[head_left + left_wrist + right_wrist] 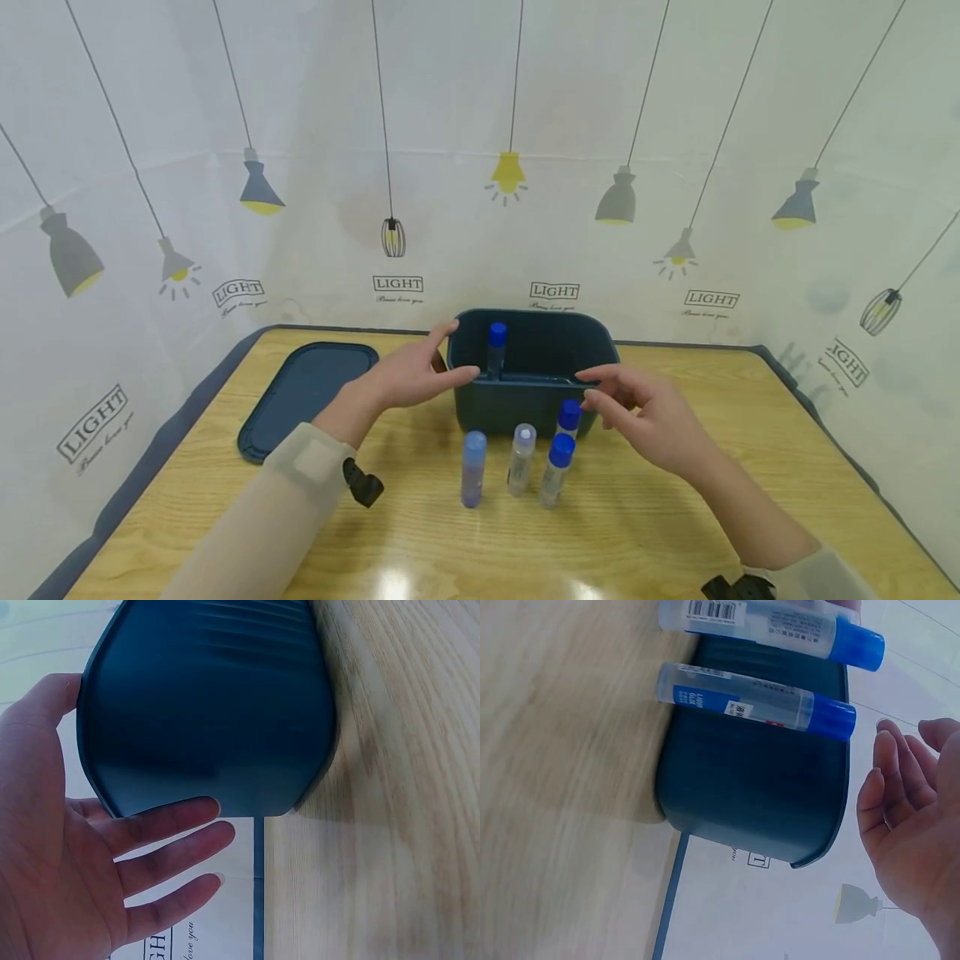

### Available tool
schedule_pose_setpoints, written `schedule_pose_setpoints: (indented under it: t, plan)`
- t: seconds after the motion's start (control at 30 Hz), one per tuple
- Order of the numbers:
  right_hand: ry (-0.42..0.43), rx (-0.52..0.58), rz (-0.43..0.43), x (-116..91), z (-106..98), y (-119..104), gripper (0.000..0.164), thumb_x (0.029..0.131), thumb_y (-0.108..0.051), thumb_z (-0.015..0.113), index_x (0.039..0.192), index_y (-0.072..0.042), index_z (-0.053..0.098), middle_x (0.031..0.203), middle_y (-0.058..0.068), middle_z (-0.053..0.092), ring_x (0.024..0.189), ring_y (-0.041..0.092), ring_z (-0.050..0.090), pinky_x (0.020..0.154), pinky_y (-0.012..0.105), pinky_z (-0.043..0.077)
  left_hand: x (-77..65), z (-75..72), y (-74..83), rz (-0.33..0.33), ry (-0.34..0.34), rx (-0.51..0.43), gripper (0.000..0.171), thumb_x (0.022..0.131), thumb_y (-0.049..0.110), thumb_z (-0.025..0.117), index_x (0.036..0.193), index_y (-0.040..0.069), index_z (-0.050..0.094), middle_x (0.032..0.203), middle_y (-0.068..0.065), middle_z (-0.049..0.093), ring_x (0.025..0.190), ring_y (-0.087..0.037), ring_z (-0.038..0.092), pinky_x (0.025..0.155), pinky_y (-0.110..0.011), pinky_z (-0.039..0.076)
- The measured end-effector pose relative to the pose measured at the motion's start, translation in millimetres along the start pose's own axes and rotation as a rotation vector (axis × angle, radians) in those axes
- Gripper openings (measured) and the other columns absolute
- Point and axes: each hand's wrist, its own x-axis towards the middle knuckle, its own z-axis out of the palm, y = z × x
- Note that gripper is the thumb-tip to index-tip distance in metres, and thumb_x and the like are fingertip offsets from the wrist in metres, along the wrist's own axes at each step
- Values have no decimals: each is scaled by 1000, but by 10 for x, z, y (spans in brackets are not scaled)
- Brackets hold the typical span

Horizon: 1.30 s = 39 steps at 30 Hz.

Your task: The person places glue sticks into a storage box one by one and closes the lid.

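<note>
Backdrop [450, 100]: pale sheeting printed with hanging lamps, behind a wood-grain worktop [675, 533]
Bin [517, 408]: dark blue, uncovered, towards the back of the worktop and between the two hands
Inside tube [497, 354]: upright, blue cap up, in the left part of the bin, foot hidden by the near wall
Before the bin: light-blue-capped tube [472, 471], clear-capped tube [521, 462], front blue-capped tube [555, 477] and rear blue-capped tube [569, 415], all upright
Lid [311, 383]: flat on the worktop, left of the bin
Left hand [408, 372]: at the bin's left end, fingers straight and spread, not wrapped round anything
Right hand [652, 417]: near the bin's near right corner, thumb and fingers apart, loosely bent, holding nothing
Steadying: my read is that the bin is being settled; even, light pressure at both ends suits, as a jolt could topple the inside tube
Clearance: best keep the right fingers high, since the rear blue-capped tube stands close below them and looks easy to knock
</note>
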Motion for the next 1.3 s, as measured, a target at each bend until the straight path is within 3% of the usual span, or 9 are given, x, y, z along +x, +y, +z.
schedule_pose_setpoints:
  t: [0.13, 0.3, 0.5, 0.73, 0.97, 1.3]
  plan:
    - [-34, 22, 2, -101, 38, -3, 24, 110, -15, 68, 133, -12, 75, 90, -5, 73, 71, 13, 65, 58, 29, 50, 11, 11, -3, 0, -6, -9, 104, 97, 81, 60, 178, 33, 14, 128, -8, 73, 109, -23, 70, 92, -46, 59]
    - [-110, 32, 65, -195, 78, -31, 23, 110, -23, 71, 131, -16, 76, 93, -5, 74, 75, 16, 68, 63, 29, 55, 15, 23, 4, -4, -7, -18, 105, 97, 81, 61, 178, 34, 14, 130, -9, 73, 110, -23, 70, 94, -47, 59]
    - [-193, 23, 55, -260, 139, -23, 28, 108, -24, 74, 134, -16, 74, 94, -5, 72, 73, 11, 65, 65, 27, 55, 6, 23, 14, -3, -6, -23, 104, 97, 80, 61, 178, 34, 14, 130, -10, 73, 111, -24, 70, 95, -47, 59]
    - [-234, 36, 88, -287, 228, 26, 30, 106, -27, 76, 134, -17, 74, 94, -5, 71, 74, 9, 62, 66, 25, 54, -7, 32, 3, -7, -2, -27, 104, 97, 81, 61, 178, 34, 14, 129, -10, 73, 109, -24, 70, 94, -47, 59]
    - [-243, 51, 142, -288, 303, 63, 30, 106, -28, 76, 133, -14, 74, 93, -2, 71, 74, 9, 61, 65, 24, 53, -9, 28, -1, -3, 2, -24, 104, 98, 80, 60, 178, 33, 14, 130, -10, 73, 110, -24, 70, 93, -47, 59]
    - [-220, 50, 113, -330, 361, 71, 25, 104, -28, 78, 126, -15, 75, 93, -5, 73, 72, 7, 60, 63, 25, 52, -6, 40, -25, 5, 9, -26, 104, 97, 81, 60, 178, 34, 14, 129, -9, 73, 109, -22, 70, 92, -45, 59]
